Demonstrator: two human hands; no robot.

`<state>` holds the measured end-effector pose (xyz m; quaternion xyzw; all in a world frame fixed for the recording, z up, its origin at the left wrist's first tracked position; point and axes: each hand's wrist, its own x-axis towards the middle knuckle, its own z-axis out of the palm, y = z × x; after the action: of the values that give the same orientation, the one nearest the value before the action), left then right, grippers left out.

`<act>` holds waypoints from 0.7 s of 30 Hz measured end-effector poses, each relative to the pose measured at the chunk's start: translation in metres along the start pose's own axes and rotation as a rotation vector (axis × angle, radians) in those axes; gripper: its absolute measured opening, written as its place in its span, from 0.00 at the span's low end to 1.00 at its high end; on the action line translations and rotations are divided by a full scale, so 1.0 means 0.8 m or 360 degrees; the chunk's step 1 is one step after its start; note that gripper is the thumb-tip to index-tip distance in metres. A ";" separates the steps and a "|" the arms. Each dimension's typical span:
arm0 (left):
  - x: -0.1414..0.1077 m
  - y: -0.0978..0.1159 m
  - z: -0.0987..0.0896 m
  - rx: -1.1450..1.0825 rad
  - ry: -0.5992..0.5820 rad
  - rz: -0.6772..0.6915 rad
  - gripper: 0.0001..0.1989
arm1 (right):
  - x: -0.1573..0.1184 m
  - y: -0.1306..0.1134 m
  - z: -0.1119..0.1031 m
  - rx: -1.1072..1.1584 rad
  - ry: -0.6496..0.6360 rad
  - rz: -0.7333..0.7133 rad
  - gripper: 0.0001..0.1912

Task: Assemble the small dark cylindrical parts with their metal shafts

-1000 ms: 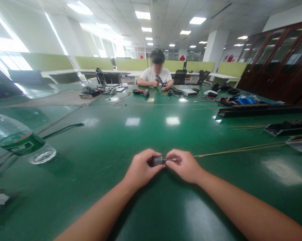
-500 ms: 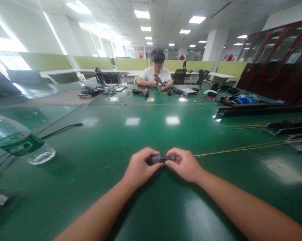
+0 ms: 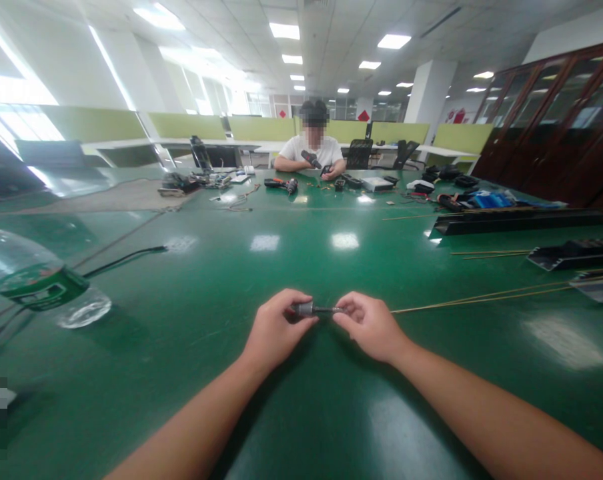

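Observation:
A small grey cylindrical part (image 3: pixel 304 309) is pinched between the thumb and fingers of my left hand (image 3: pixel 277 327). From its right end a thin dark rod (image 3: pixel 325 309) runs level across to my right hand (image 3: pixel 365 323). The thumb and fingertips of that hand are closed on the rod's far end. Whether rod and cylinder are fixed together, I cannot tell. Both hands are close above the green table (image 3: pixel 301 400), and my fingers hide part of the cylinder.
A clear bottle with a green label (image 3: pixel 44 287) lies at the left near a black cable (image 3: pixel 126 260). Thin brass-coloured rods (image 3: pixel 481 297) and black channels (image 3: pixel 511 220) are at the right. Across the table a person (image 3: pixel 309 150) holds a power drill, with tools and parts around.
My hands have moved slightly apart, the left going left with the cylinder. More of the thin rod shows between them. The person across has lowered the drill a little.

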<state>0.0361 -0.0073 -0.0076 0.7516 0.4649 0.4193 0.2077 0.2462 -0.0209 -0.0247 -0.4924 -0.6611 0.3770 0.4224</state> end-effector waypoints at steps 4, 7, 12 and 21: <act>0.002 -0.001 -0.002 0.0094 0.0014 -0.0071 0.12 | 0.003 0.001 0.000 0.0170 0.0057 0.0088 0.09; 0.005 -0.004 -0.006 0.0228 0.0086 -0.0189 0.14 | 0.008 0.004 -0.002 0.0393 0.0070 0.0177 0.11; 0.009 -0.009 -0.009 0.0065 0.0144 -0.0427 0.21 | 0.014 0.009 -0.005 0.0539 0.0033 0.0230 0.18; -0.035 0.001 -0.104 -0.0065 -0.0083 -0.0595 0.24 | 0.017 0.011 -0.002 0.0519 -0.0047 0.0206 0.20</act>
<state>-0.0381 -0.0386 0.0279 0.6582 0.5824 0.3633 0.3092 0.2484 -0.0055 -0.0300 -0.4533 -0.5643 0.5127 0.4617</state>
